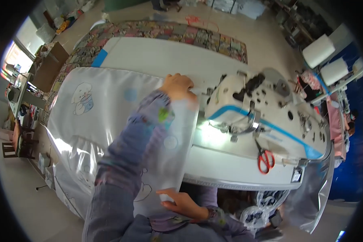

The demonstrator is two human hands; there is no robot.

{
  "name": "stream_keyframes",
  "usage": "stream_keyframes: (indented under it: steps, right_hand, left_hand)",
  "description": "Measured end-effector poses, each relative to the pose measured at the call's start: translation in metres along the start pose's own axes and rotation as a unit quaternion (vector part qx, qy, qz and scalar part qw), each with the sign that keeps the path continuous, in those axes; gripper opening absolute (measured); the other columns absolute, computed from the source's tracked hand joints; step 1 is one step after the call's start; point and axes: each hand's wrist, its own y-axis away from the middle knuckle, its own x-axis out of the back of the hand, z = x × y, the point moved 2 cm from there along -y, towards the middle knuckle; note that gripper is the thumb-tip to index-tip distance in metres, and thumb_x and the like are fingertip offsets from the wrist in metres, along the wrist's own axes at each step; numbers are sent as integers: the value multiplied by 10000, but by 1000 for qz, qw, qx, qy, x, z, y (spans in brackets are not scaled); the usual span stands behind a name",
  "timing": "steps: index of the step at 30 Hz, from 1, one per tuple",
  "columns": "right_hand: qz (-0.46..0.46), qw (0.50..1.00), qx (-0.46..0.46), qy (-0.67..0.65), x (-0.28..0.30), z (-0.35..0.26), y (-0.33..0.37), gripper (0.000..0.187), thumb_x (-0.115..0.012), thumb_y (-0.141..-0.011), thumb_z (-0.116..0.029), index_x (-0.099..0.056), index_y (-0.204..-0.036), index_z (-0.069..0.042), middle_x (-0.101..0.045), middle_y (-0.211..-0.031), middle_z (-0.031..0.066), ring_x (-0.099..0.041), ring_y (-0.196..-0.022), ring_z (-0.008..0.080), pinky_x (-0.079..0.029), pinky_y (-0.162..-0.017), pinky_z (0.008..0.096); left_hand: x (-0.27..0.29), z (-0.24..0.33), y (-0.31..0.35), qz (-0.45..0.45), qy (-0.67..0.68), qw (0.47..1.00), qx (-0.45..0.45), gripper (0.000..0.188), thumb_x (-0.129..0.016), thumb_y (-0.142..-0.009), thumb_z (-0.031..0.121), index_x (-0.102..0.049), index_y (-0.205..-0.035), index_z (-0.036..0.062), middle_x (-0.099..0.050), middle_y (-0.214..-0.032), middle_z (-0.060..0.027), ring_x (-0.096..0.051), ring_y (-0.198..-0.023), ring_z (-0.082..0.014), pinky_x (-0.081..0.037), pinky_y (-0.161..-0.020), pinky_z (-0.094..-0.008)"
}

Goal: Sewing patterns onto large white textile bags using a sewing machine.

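Observation:
A silvery-white sheet of fabric (109, 117) with cartoon puppy prints and pale blue dots spreads over the left of the table and hangs over its front. My left arm reaches across it. At the far right corner of the cloth, my left hand (179, 87) is closed on the edge, its knuckles bent and fingertips partly hidden. Close to my lap, my right hand (185, 204) pinches the near end of the same edge between thumb and fingers. To the right stands a white and blue sewing machine (266, 113), its lamp lit beside the needle area.
Red-handled scissors (265, 161) lie on the white table (230, 161) in front of the machine. Patterned cloth (181, 34) covers the surface beyond. White thread cones (318, 51) stand at right. A clear plastic bag (256, 215) sits below the table, and a cardboard box (54, 64) at far left.

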Motion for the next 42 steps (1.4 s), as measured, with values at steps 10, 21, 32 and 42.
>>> stream_keyframes:
  steps: [10, 21, 32, 42]
  right_hand:
    - [400, 910, -26, 104, 123, -34, -32, 175, -610, -1030, -123, -656, -972, 35, -619, -731, 15, -538, -641, 51, -426, -583, 212]
    - [360, 929, -81, -6, 129, -15, -63, 241, -674, -994, -147, -647, -825, 24, -539, -659, -55, -451, -621, 22, -341, -531, 228]
    - [400, 821, -46, 406, 126, -10, -83, 409, -623, -969, -117, -543, -1361, -30, -675, -803, 164, -661, -675, 334, -510, -608, 419]
    - [318, 847, -98, 413, 141, -10, -87, 405, -586, -941, -94, -580, -1340, -26, -691, -1054, 228, -675, -929, 423, -541, -783, 501]
  left_hand:
    - [-40, 56, 145, 89, 271, 942, -176, 332, -804, -825, 246, -596, -912, 2, -540, -803, -98, -507, -732, -246, -407, -673, -361]
    - [-52, 58, 147, 75, 429, 894, -109, 226, -755, -878, 183, -648, -945, -4, -668, -891, -115, -611, -762, -242, -486, -697, -342]
    - [-61, 64, 97, 205, 190, 959, -55, 127, -737, -853, 263, -744, -845, 137, -727, -826, -40, -658, -925, -254, -374, -980, -423]
    - [-60, 72, 93, 217, 189, 958, -7, 208, -742, -763, 290, -763, -769, 83, -739, -782, -101, -678, -802, -322, -465, -864, -440]
